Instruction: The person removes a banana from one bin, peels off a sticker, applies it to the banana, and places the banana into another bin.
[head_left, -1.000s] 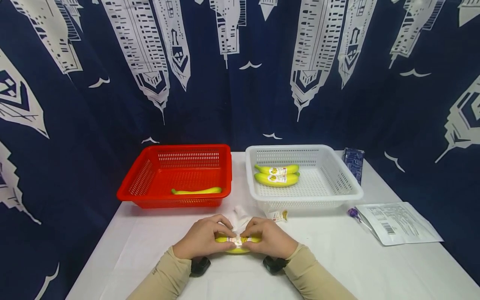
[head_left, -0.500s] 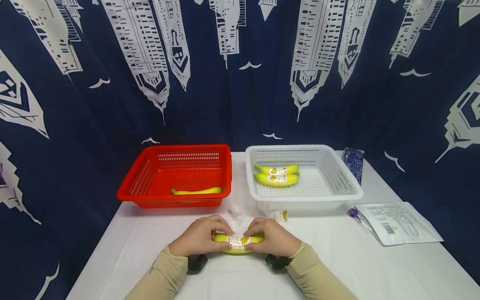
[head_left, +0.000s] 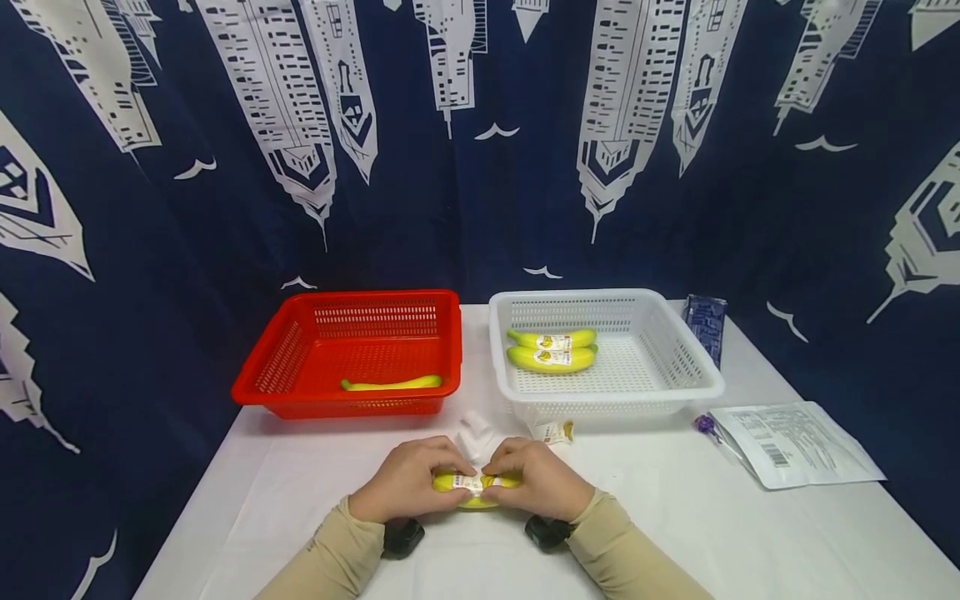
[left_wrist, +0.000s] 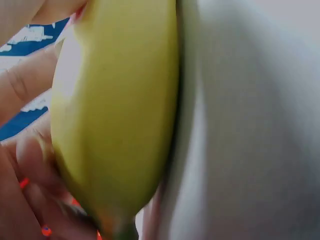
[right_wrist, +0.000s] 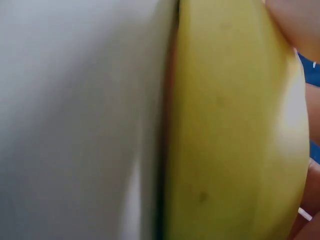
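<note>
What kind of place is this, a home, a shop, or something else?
Probably a staged recording setup, not a shop or kitchen: a printed curtain encloses a white-covered table holding only sorting things, a red basket and a white basket with bananas.

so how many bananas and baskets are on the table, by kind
bananas: 4 – one held by the left hand and right hand, one in the red basket, two in the white basket
baskets: 2 – red basket, white basket
total: 6
</note>
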